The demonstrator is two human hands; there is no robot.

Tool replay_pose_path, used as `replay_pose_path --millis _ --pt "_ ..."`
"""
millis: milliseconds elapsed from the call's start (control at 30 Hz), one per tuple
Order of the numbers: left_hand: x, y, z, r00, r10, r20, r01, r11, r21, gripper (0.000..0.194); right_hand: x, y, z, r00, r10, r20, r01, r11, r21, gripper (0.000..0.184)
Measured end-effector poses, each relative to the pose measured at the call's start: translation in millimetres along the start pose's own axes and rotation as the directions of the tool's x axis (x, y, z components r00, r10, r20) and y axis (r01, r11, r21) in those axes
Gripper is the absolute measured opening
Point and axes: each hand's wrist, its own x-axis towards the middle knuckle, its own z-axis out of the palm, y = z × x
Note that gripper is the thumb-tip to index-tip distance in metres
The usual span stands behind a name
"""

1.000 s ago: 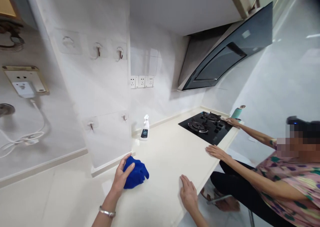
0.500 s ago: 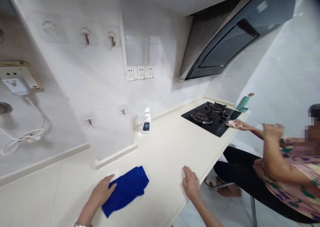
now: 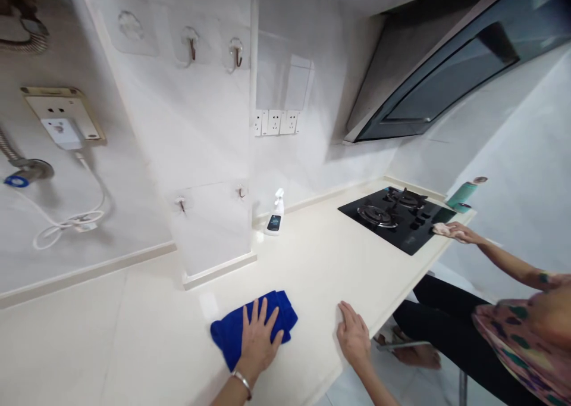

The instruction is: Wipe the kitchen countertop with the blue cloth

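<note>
Going left to right along the wall, a gold-rimmed wall socket (image 3: pixel 62 115) holds a white plug, and a white cable (image 3: pixel 66 227) loops below it. Four small metal hooks on clear adhesive pads sit on the pale wall, two high (image 3: pixel 191 41) and two low (image 3: pixel 181 203), with one more bare round pad (image 3: pixel 131 25) above them. Three white sockets (image 3: pixel 274 122) sit in a row further along.

On the cream worktop (image 3: pixel 156 328) lies one blue cloth (image 3: pixel 236 328), folded and slightly bunched, near the front edge. The left hand (image 3: pixel 257 343) presses flat on it, palm down, fingers spread and not gripping, with a metal bangle (image 3: pixel 243 383) at the wrist. The right hand (image 3: pixel 354 334) is open too, fingers resting on the worktop right at its front edge, with a stretch of bare surface between it and the cloth.

Well behind the cloth stands one white spray bottle (image 3: pixel 274 214). Beyond it is a black gas hob (image 3: pixel 392 227) with two burners, and a green flask (image 3: pixel 459 196) stands just past that, under a dark glass range hood (image 3: pixel 455 78). A seated co-worker (image 3: pixel 521 328) at the far right has one hand (image 3: pixel 459 233) on a pale cloth (image 3: pixel 441 230) at the hob's near corner.
</note>
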Motion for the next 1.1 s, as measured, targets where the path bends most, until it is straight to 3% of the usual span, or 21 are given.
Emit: replay_pose_path --millis 167,367,633,833,967,1100 --pt "13.3 19.1 18.8 1.000 0.007 -0.003 -0.008 0.993 -0.116 0.057 -0.9 4.6 3.4 1.000 0.002 0.012 -0.001 1.000 -0.018 0.051" --pt "37.3 -14.2 4.9 0.996 0.083 0.031 -0.076 0.983 -0.169 0.048 -6.5 18.6 17.6 0.999 -0.052 -0.003 0.052 0.997 -0.051 0.052" --pt "92.1 -42.9 -1.8 0.999 -0.020 -0.028 0.019 0.999 -0.041 0.049 -6.9 19.6 18.3 0.999 -0.027 0.027 0.028 0.999 -0.041 0.052" --pt "125.0 -60.9 0.5 0.993 -0.066 -0.097 0.062 0.997 -0.037 0.046 -3.8 19.8 13.5 0.999 0.003 0.049 0.000 0.998 -0.057 0.054" --pt "130.6 -64.3 2.0 0.991 -0.068 -0.114 0.065 0.997 -0.034 0.045 -2.8 20.9 11.1 0.997 0.018 0.070 -0.015 0.999 -0.043 0.054" --pt "115.3 -73.5 -5.2 0.992 -0.073 -0.106 0.072 0.997 -0.013 0.045 -3.4 23.6 10.9 0.997 0.011 0.079 -0.009 1.000 -0.030 0.053"
